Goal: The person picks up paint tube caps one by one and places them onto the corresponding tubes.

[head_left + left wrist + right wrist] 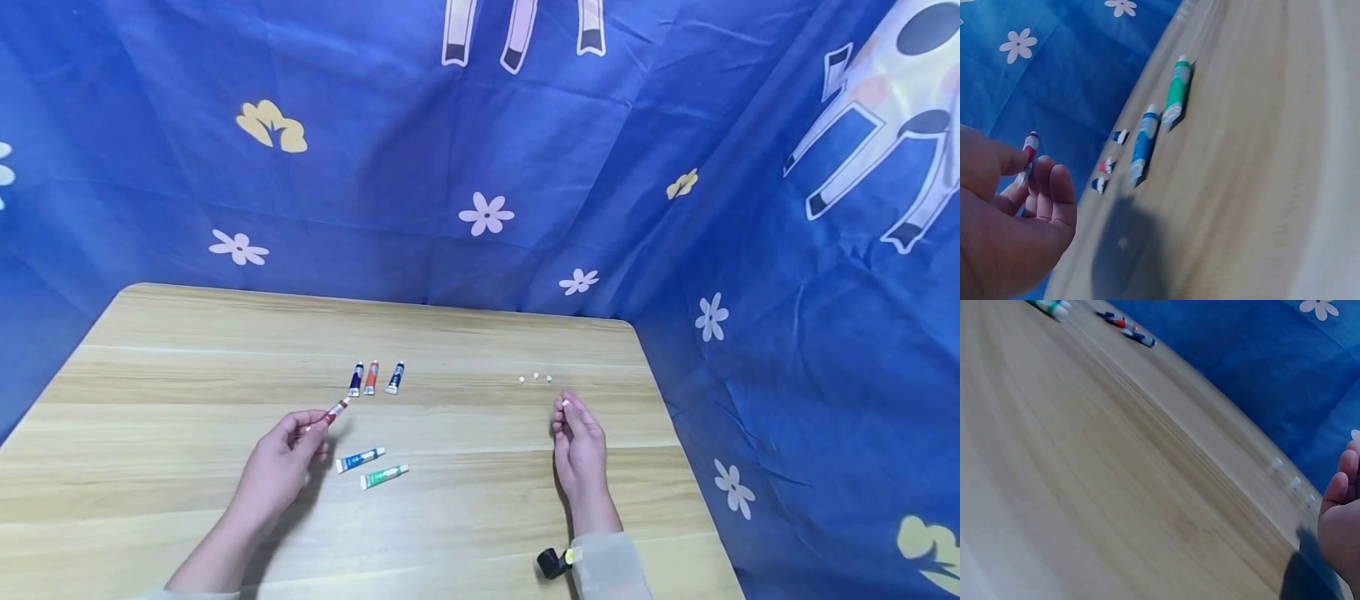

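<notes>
My left hand (pixel 281 462) pinches a small red paint tube (pixel 337 412) between thumb and fingers, above the table. In the left wrist view the tube's dark red tip (pixel 1034 134) points up, with no white cap on it. My right hand (pixel 582 450) pinches a small white cap (pixel 566 403) at its fingertips. Just beyond that hand, three white caps (pixel 536 376) lie on the table. Beside the left hand lie a blue paint tube (pixel 360 460) and a green paint tube (pixel 385 477), both with white caps on.
Farther back lie a purple tube (pixel 356 379), an orange-red tube (pixel 371 377) and a dark blue tube (pixel 395 377), in a row with dark tips. A blue patterned cloth (pixel 420 167) hangs behind and right of the wooden table (pixel 465 542). A black device (pixel 552 563) sits at the right wrist.
</notes>
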A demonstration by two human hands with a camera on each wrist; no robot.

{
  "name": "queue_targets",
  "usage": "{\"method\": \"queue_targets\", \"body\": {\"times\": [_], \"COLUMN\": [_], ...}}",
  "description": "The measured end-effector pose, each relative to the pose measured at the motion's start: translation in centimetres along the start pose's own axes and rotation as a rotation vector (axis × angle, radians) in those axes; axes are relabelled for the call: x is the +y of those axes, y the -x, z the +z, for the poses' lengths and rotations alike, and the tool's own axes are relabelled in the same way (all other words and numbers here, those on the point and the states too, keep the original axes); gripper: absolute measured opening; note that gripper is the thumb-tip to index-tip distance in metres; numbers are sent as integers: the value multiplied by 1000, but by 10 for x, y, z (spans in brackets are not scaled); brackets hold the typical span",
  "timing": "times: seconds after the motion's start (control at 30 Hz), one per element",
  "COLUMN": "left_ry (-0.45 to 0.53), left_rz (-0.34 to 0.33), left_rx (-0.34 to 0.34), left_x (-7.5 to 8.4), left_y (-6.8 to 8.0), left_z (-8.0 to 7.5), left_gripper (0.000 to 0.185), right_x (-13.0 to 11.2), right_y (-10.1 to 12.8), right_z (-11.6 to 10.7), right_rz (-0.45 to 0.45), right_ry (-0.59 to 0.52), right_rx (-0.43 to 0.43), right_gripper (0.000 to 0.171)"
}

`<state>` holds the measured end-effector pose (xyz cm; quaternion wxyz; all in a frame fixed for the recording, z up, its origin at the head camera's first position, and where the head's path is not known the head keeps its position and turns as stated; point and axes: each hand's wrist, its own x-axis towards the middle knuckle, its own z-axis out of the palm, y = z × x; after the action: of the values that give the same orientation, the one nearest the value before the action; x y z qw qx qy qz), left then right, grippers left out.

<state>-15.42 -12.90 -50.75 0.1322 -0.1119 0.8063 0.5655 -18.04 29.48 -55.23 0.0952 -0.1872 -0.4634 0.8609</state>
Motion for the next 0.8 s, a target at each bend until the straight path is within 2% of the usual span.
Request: {"method": "queue_targets", "body": {"times": [0.37,0.6,0.7,0.8], "left_ry": [78,94,93,84], "left_rz": [33,66,78,93], "left_rx": [86,78,62,50], "left_x": [-3,5,8,9], "left_y": [7,16,18,19], "left_z": [7,11,15,19], "left_gripper": [43,38,36,34], "right_x": [15,19,19,19], "right_y": [23,33,37,42], "right_z": [6,13,18,24], "right_rz": [66,50,38,25], "right_ry": [-92,-128,-116,-103], "right_rx": [-46,-117,-147,-186], "right_gripper": [47,35,26,25]}}
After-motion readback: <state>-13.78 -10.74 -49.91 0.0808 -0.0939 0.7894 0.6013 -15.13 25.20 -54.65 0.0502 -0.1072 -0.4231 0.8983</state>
